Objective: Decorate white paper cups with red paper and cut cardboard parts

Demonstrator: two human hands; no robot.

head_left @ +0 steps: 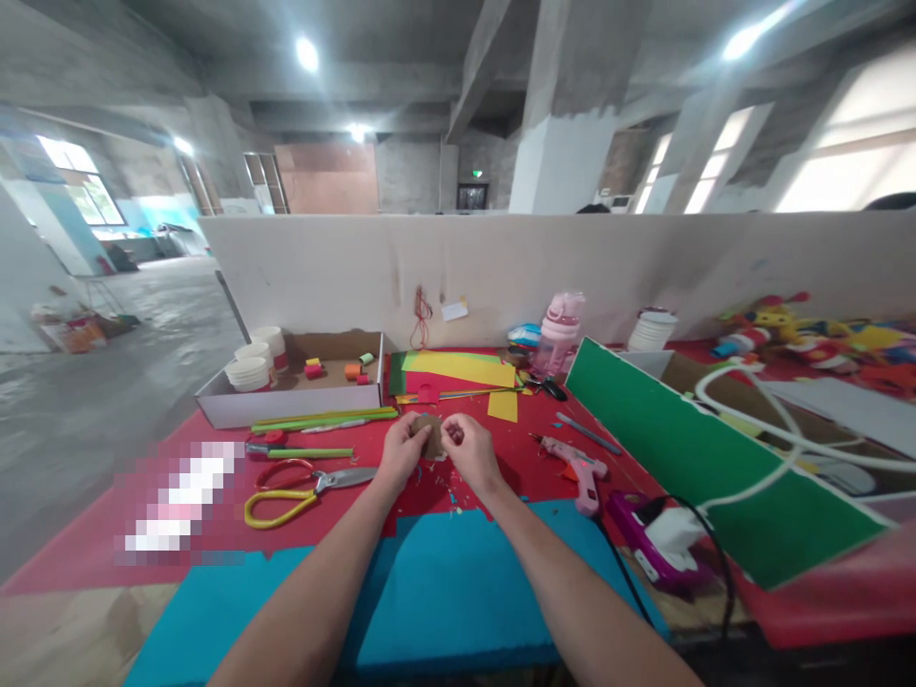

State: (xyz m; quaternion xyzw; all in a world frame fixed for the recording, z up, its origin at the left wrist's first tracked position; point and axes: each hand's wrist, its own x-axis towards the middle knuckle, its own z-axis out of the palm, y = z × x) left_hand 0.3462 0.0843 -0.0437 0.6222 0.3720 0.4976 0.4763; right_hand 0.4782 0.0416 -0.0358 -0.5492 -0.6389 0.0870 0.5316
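Near the middle of the red table covering, a small brown piece (431,437) is held up between my hands. My left hand (402,450) is closed on its left side, thumb and fingers pinching it. My right hand (468,448) is at its right edge with the fingertips pressed together; what they grip, if anything, is too small to make out. Small scraps (458,498) lie on the red surface just below. Scissors (315,491) with red and yellow handles rest left of my left hand. A pink glue gun (583,472) lies to the right of my right hand.
A box (293,410) with paper cups stands back left. Yellow paper (458,370) and strips lie behind my hands. A green board (701,458), a purple power strip (662,553) and cables are on the right. A blue mat (458,592) lies in front, under my forearms.
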